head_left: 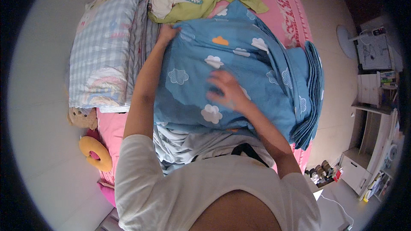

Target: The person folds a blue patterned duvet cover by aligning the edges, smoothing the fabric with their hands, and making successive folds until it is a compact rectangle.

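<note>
A blue duvet cover (188,90) with white, dotted and orange clouds lies spread before me, rumpled in places. Its right part is gathered in layered folds (314,94). My left hand (168,33) is closed on the cover's far left corner, its fingertips partly hidden by the cloth. Over the middle of the cover is my right hand (227,90), slightly blurred, its fingers apart and holding nothing. Whether it touches the cloth I cannot tell. Crumpled pale grey cloth (180,145) shows at the cover's near edge, in front of my body.
Folded checked bedding (105,47) is stacked at the left. Green cloth (188,0) lies at the far side of the pink bed sheet (295,17). A teddy bear (83,117) and an orange neck pillow (95,154) sit near the left wall. White shelving (368,145) stands right.
</note>
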Available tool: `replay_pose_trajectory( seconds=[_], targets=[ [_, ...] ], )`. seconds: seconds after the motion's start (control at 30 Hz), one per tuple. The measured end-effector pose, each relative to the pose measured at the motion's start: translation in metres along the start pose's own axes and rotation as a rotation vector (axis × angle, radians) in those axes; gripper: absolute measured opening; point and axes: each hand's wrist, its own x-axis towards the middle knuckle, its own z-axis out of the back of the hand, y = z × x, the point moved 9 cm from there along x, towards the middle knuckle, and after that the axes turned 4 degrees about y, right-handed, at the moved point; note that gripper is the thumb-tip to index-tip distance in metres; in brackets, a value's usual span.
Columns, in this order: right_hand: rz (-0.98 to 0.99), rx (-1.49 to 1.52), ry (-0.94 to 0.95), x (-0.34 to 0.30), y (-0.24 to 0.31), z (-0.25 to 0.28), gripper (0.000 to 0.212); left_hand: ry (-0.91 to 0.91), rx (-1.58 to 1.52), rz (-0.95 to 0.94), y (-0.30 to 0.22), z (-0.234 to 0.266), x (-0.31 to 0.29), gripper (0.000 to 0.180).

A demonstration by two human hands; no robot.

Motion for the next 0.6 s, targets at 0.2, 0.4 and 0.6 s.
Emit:
replay_pose_trajectory(
  seconds=[0.2, 0.4, 0.6],
  targets=[
    [0.029, -0.063, 0.136, -0.025, 0.025, -0.058, 0.044, -0.167, 0.394, 0.169, -0.032, 0.052, -0.021, 0.041],
    [0.088, 0.121, 0.222, -0.037, 0.035, -0.036, 0.045, -0.294, 0.448, -0.412, -0.104, 0.047, -0.111, 0.05],
    [0.081, -0.001, 0.419, -0.076, 0.045, -0.009, 0.051, 0.429, 0.293, -0.732, -0.176, 0.014, -0.319, 0.055]
  ],
)
